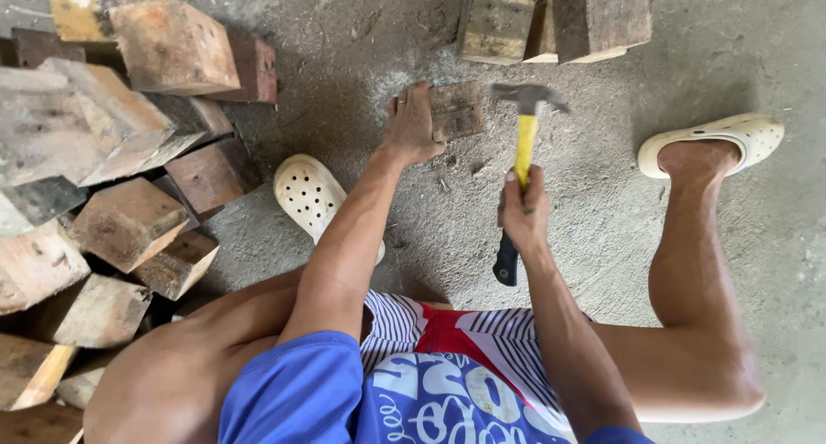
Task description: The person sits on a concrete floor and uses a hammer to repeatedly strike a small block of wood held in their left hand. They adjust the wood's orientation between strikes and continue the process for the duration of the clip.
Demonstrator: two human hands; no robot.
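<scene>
A small dark wooden block [459,110] lies on the concrete floor in front of me. My left hand [411,124] rests on its left side and holds it down. My right hand [523,207] grips a claw hammer [522,143] with a yellow shaft and black handle end. The steel hammer head [527,95] hovers just right of the block, close to its upper right corner.
A heap of rough wooden blocks [129,151] fills the left side. More blocks [551,18] stand at the top centre. My feet in cream perforated clogs sit at left [310,194] and right [718,138] on the dusty concrete floor [602,212].
</scene>
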